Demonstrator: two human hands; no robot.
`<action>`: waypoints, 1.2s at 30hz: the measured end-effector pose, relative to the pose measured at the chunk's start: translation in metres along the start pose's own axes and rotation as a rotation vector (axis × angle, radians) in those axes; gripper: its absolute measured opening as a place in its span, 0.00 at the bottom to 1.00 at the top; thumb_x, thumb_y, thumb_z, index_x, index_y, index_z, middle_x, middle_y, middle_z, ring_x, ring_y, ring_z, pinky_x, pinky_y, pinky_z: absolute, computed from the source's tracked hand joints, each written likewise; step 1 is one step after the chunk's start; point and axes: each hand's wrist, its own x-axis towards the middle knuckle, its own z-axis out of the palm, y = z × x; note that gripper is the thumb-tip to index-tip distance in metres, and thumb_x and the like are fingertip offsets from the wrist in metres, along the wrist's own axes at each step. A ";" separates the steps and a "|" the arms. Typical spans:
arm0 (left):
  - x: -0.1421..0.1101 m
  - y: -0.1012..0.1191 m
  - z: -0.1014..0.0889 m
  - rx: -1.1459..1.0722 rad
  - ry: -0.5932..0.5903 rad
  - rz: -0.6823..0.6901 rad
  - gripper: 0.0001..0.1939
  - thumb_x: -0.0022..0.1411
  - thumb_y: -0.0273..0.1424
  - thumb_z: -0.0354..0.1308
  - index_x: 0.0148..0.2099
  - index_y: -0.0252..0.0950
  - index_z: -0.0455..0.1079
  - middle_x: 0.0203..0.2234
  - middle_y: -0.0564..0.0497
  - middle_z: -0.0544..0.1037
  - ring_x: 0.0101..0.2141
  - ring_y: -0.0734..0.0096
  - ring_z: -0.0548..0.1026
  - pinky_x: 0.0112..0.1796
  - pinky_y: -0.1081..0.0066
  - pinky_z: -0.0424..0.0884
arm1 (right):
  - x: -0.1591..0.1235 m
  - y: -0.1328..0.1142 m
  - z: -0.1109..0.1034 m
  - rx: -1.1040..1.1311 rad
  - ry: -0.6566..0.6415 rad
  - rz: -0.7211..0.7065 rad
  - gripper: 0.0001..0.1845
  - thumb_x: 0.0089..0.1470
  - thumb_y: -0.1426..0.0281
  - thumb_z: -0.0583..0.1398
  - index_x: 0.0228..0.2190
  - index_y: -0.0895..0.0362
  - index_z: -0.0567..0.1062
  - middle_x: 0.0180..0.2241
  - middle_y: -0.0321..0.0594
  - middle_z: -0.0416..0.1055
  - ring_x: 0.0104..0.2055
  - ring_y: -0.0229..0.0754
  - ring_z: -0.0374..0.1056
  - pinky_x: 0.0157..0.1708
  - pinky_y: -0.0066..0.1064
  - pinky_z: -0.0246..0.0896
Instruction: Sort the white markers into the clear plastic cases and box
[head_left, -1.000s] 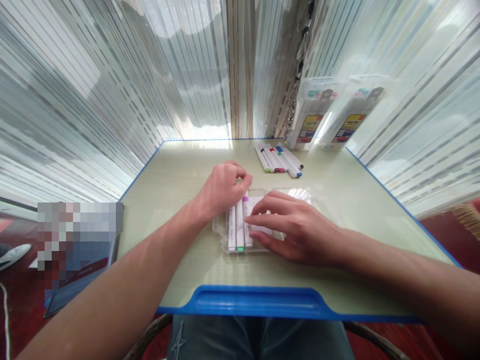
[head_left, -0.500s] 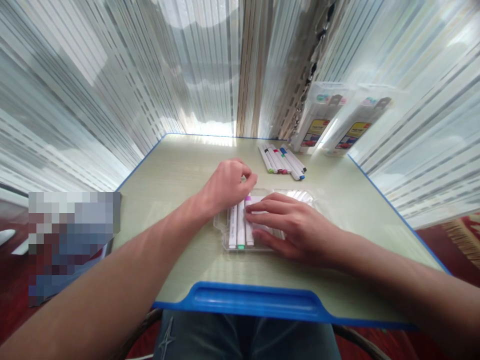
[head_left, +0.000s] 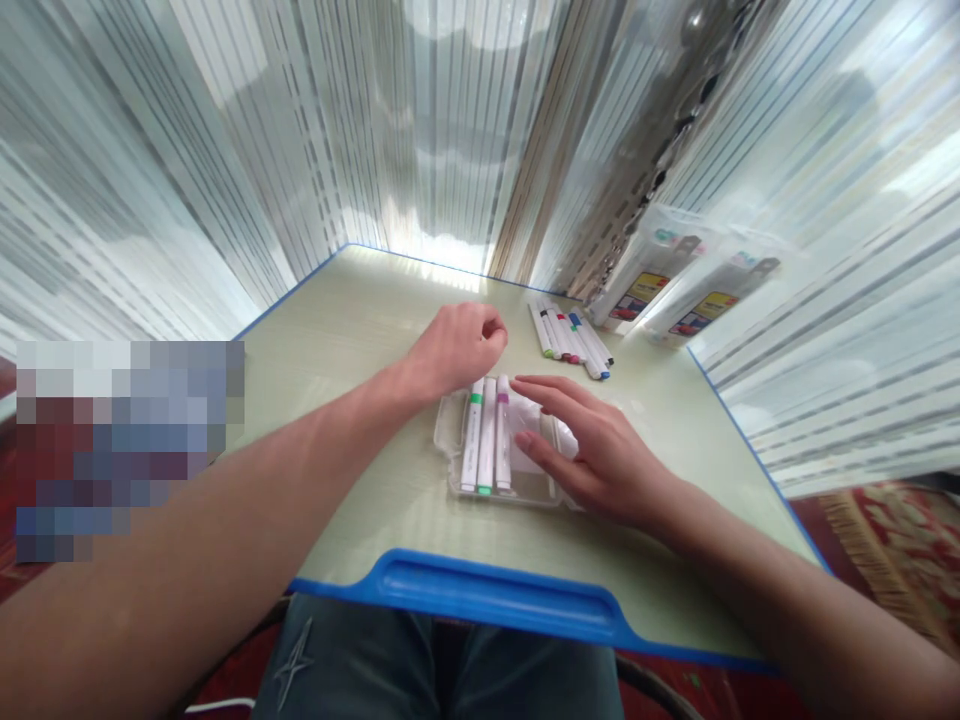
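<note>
Three white markers lie side by side in a clear plastic case (head_left: 529, 496): a green-banded marker (head_left: 472, 440), a green-tipped marker (head_left: 486, 440) and a purple-banded marker (head_left: 503, 440). Just above their upper ends is my left hand (head_left: 461, 345), its fingers curled into a loose fist; I see nothing in it. My right hand (head_left: 589, 445) is open over the right part of the case, thumb and fingers apart. Its index fingertip is near the purple-banded marker's upper end; whether they touch, I cannot tell. The hand hides part of the case.
Several loose markers (head_left: 562, 335) lie in a group at the back right of the table (head_left: 360, 340). Behind them two clear marker packages (head_left: 645, 285) stand against the curtain (head_left: 420, 150). A blue rim with a tray ledge (head_left: 495, 595) runs along the near edge.
My right hand has drawn slightly away from the markers, its thumb and fingers wider apart. My left hand has lifted off the markers' upper ends, uncovering the green band. The camera view has tilted.
</note>
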 end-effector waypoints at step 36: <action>-0.001 0.005 -0.016 0.081 -0.287 -0.076 0.09 0.49 0.25 0.54 0.28 0.36 0.76 0.24 0.45 0.80 0.26 0.63 0.75 0.31 0.69 0.68 | 0.020 0.013 -0.001 0.103 -0.009 0.169 0.24 0.62 0.58 0.61 0.54 0.59 0.73 0.48 0.51 0.72 0.45 0.48 0.72 0.36 0.37 0.69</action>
